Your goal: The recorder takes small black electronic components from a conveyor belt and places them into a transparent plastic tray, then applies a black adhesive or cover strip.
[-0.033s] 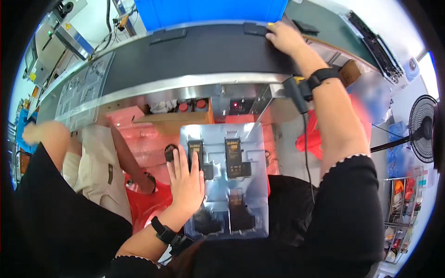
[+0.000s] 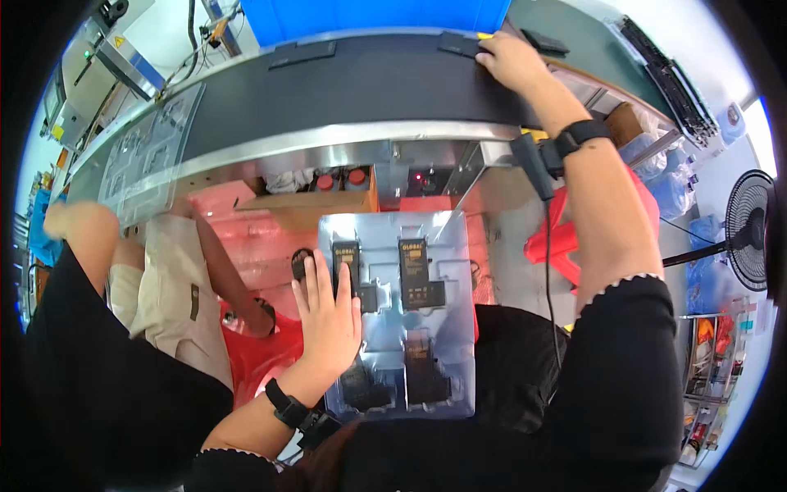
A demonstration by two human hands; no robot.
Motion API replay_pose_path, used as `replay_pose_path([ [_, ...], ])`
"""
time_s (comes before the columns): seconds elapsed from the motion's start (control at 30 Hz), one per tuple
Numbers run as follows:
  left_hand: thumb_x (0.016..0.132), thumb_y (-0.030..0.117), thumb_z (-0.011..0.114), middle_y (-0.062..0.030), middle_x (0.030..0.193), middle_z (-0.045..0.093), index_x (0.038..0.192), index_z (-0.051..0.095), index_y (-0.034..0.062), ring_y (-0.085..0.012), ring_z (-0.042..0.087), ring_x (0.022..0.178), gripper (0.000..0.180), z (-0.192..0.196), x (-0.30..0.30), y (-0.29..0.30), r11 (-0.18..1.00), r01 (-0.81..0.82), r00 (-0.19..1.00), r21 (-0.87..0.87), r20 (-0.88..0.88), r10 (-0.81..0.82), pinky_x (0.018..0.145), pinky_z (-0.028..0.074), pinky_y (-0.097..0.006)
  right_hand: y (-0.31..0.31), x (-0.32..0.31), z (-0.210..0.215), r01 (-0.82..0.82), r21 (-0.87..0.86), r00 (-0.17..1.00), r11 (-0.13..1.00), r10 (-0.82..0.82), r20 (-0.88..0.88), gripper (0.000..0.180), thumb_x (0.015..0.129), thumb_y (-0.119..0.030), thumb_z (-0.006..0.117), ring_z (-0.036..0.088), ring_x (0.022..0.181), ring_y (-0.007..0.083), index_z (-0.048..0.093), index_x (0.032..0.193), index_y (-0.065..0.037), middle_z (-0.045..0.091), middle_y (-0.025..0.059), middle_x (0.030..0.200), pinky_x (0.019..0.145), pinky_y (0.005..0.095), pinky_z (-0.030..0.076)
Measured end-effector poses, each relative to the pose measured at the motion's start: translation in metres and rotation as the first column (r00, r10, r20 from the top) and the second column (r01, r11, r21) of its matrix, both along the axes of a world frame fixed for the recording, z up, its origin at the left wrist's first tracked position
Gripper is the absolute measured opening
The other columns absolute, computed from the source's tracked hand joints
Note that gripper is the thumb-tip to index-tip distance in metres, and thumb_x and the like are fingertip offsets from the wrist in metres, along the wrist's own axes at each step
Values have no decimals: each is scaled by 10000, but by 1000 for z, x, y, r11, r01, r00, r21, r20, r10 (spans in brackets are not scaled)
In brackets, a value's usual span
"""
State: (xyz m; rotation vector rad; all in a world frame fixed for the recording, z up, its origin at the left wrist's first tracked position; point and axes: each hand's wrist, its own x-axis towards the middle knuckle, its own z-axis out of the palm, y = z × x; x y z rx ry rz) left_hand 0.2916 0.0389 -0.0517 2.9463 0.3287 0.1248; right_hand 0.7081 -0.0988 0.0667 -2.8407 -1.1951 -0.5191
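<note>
Hands: 2 are seen, both w/ a black wrist band.
Left hand point(image 2: 328, 316): laid flat, fingers spread wide, on the left side of the clear tray point(image 2: 455, 328). Nothing is gripped. Fingertips are at the top-left black part point(image 2: 346, 261).
Right hand point(image 2: 510, 61): stretched out to the far edge of the belt point(image 2: 344, 86). Fingers are pressed down on a flat black piece point(image 2: 457, 44). Whether it is gripped can't be told.
Tray: 1 clear plastic tray, held on the lap, near edge by the body, far edge under the metal rim of the belt.
In the tray: 4 black parts are counted. 2 are in the far pockets, the second point(image 2: 416, 266) at top right, each w/ a yellow-and-white label. 2 are in the near pockets, at the tray's near edge point(image 2: 426, 373); the near-left one is partly hidden by the left wrist.
Belt: 1 long dark belt. 2 flat black pieces are lying at its far edge, the other point(image 2: 302, 54) toward the left.
Past the belt: 1 blue bin point(image 2: 369, 15) is seen at the far side.
Left end of belt: 1 more clear tray point(image 2: 147, 156) is lying there; its pockets can't be read.
Right side: 1 black fan point(image 2: 750, 230) and 1 red stool point(image 2: 557, 234).
Other person: 1 is sitting at the left, pale shorts point(image 2: 176, 303).
</note>
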Motion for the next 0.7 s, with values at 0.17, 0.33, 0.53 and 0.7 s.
replay_pose_path([
  [0.17, 827, 137, 538, -261, 1364, 267, 1224, 441, -3, -415, 262, 1274, 432, 42, 27, 15, 969, 207, 962, -134, 209, -177, 997, 268, -535, -7, -26, -7, -14, -143, 981, 990, 42, 191, 142, 809, -74, 481, 601, 809, 339, 556, 864, 34, 598, 211, 846, 723, 391, 483],
  [0.33, 839, 196, 555, -150, 1125, 543, 1080, 557, 14, -328, 508, 1066, 301, 146, 161, 28, 917, 397, 766, -39, 564, -308, 927, 387, -387, -28, -35, 4, 62, 97, 963, 993, -85, 256, 121, 792, -40, 473, 617, 729, 349, 517, 835, 63, 600, 236, 776, 636, 402, 501],
  [0.53, 862, 272, 502, -178, 1267, 465, 1200, 497, 52, -309, 393, 1224, 403, 122, 305, 86, 896, 134, 900, 423, 326, -289, 990, 358, -368, -53, -113, 56, 413, 606, 805, 679, 39, -592, 175, 843, -115, 440, 620, 586, 206, 526, 866, 36, 583, 123, 703, 547, 315, 487],
  [0.7, 858, 295, 513, -151, 1073, 583, 1125, 581, 94, -317, 528, 1034, 342, 104, 336, 95, 914, 355, 892, 195, 223, -394, 897, 409, -376, -106, -182, 47, 441, 661, 619, 607, 327, -714, 222, 859, -130, 452, 560, 524, 91, 542, 1004, 12, 572, 35, 715, 471, 211, 410],
])
